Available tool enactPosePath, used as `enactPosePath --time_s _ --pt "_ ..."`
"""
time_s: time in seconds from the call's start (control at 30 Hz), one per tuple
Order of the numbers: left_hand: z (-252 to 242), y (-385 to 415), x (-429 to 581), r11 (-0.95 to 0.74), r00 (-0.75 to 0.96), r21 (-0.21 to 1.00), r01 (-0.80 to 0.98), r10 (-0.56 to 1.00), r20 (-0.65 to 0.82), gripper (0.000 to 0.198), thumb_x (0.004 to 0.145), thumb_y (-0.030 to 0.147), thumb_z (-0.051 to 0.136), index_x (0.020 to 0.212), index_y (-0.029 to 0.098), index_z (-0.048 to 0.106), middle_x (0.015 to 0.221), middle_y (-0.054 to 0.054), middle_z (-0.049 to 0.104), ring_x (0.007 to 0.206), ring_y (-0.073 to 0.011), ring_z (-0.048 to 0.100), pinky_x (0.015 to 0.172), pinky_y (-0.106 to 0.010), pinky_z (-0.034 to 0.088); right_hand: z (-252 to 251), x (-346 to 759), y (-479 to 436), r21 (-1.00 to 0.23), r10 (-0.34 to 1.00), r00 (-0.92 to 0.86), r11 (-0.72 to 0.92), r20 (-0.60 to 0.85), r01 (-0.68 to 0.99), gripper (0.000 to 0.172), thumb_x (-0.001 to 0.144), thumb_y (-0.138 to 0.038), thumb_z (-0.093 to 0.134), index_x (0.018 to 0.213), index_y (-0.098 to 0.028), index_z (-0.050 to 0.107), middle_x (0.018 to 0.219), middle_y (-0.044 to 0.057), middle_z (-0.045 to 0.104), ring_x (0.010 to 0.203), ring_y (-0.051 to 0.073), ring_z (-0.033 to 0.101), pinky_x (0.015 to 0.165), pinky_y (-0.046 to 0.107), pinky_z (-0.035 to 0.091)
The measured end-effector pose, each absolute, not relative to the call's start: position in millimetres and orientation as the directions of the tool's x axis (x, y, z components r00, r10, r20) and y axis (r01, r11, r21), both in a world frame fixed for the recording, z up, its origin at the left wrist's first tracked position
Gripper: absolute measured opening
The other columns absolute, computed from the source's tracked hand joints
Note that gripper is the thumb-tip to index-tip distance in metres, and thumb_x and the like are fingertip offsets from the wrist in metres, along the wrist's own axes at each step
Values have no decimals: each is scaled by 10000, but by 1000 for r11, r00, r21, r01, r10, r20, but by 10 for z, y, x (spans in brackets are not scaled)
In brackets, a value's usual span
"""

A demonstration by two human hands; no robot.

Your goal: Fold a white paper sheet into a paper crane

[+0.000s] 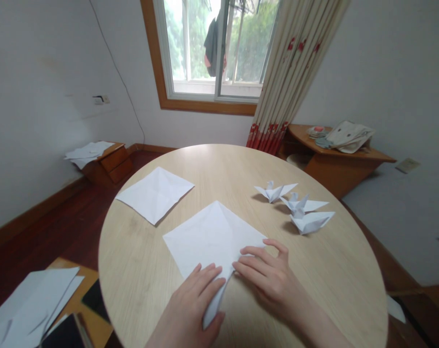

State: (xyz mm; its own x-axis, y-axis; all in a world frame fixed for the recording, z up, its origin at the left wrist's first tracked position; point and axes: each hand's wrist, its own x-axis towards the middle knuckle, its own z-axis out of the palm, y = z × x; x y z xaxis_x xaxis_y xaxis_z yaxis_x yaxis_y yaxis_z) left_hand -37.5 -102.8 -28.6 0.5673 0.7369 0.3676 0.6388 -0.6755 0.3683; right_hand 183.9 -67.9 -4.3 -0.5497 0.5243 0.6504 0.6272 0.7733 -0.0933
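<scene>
A square sheet of white paper (208, 232) with crease lines lies cornerwise on the round table, its near right edge partly turned over. My left hand (196, 299) rests on its near corner, fingers stretched flat over the paper and thumb apart beside the folded strip. At the near right edge, the bent fingers of my right hand (270, 270) close on the paper; its thumb is hidden beneath. Behind my right hand stand three folded paper cranes, a far crane (272, 192), a middle crane (301, 205) and a near crane (312, 222).
Another creased white sheet (156, 193) lies at the left of the round wooden table (132, 261). Lower left, loose papers (34, 299) and a dark book (65, 333) rest on a low surface. A corner shelf (324, 154) with a cloth bag (350, 135) stands back right.
</scene>
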Motion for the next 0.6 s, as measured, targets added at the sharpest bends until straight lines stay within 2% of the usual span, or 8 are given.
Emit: enactPosePath --time_s 0.2,0.33,0.43,0.6 --pt "-266 -1032 -371 -680 604 358 640 733 314 512 728 153 603 1239 186 584 1331 -108 587 1226 -283 555 1026 -498 465 -11 1841 -674 -152 558 -582 786 591 599 344 993 -91 305 938 -197 627 802 2 705 862 141 631 963 381 271" --pt "-249 -1045 -368 -669 609 360 650 743 278 558 720 164 635 1273 173 561 1349 -115 570 1242 -290 540 1041 -504 448 -1 1842 -666 -150 561 -622 796 547 586 312 951 -44 327 928 -168 612 792 33 685 823 167 605 852 346 395" --pt "-213 -1047 -390 -663 619 384 643 745 250 639 713 266 729 1312 178 526 1374 -121 545 1265 -304 514 1060 -516 425 -5 1847 -663 -182 597 -603 774 529 607 280 935 -45 353 885 -166 601 784 52 663 789 184 587 770 334 449" --pt "-190 -1033 -432 -676 636 424 602 728 256 923 615 473 843 1401 222 430 1391 -124 526 1270 -327 504 1079 -550 391 -48 1867 -664 -287 668 -581 735 466 615 271 922 -32 348 931 -148 593 848 79 662 816 193 601 716 318 503"
